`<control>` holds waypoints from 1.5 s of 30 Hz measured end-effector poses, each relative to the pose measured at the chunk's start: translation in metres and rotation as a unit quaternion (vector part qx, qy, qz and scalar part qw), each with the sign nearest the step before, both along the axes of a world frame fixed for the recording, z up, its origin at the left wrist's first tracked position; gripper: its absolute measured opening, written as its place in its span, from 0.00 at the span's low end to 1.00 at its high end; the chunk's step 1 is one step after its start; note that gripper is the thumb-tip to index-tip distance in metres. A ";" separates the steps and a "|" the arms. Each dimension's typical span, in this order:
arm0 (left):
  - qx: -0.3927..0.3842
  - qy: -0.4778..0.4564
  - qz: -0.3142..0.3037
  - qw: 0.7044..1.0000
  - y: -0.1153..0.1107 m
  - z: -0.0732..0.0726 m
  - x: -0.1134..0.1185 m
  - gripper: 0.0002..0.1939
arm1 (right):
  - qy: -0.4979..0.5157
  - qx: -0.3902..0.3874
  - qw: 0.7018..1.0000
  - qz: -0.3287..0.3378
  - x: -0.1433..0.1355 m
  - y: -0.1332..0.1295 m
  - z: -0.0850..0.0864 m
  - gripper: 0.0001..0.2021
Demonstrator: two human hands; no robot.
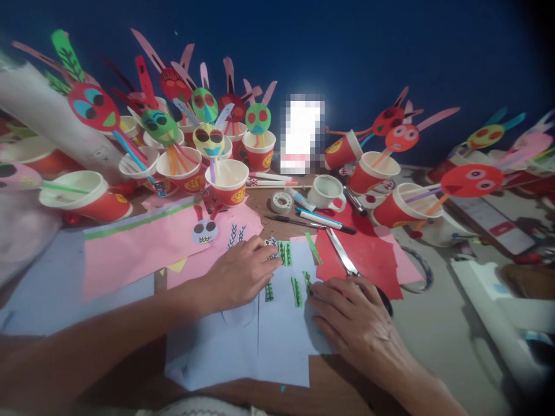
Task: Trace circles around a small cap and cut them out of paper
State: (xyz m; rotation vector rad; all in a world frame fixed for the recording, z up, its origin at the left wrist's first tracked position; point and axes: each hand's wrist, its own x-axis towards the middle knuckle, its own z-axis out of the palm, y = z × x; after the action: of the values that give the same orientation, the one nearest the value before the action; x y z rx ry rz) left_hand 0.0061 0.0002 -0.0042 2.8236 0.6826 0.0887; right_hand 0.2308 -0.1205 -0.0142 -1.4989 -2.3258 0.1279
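Green paper strips with dark leaf-like patterns lie in the middle on white paper [284, 341]. My left hand [240, 271] rests over the paper, fingers stretched to the right and apart, their tips by a pair of green strips [285, 253]. Another strip [269, 290] shows below those fingers. My right hand [353, 315] lies flat with its fingers spread. Its fingertips are at a green strip [307, 282], beside a further green strip [297, 292]. Scissors [342, 251] lie just beyond the right hand, which hides part of their handles. A pale paper rabbit-like face [203, 231] lies left of my left hand.
Red paper cups [232, 188] holding paper faces on straws stand along the back. A tape roll [281, 202], white mug [326, 192] and markers [326, 221] sit mid-table. Pink paper [134, 248] is left, red paper [377, 260] right. A lit, blurred screen [302, 133] stands behind.
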 end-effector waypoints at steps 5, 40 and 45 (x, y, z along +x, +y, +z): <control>0.003 -0.002 0.005 1.000 0.000 -0.002 0.000 0.13 | -0.004 0.013 1.000 -0.003 0.001 0.002 -0.002 0.08; 0.024 -0.021 -0.007 0.999 0.001 -0.004 0.000 0.13 | 0.056 0.003 0.998 0.031 -0.027 0.013 0.010 0.07; 0.034 -0.018 0.000 0.999 0.000 -0.006 0.000 0.13 | 0.074 0.005 0.997 0.015 -0.020 0.017 0.019 0.08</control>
State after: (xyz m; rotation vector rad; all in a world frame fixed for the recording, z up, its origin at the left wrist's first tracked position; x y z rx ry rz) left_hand 0.0060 0.0000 -0.0103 2.8799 0.6840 0.1670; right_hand 0.2113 -0.1037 0.0051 -1.3995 -2.2283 0.2282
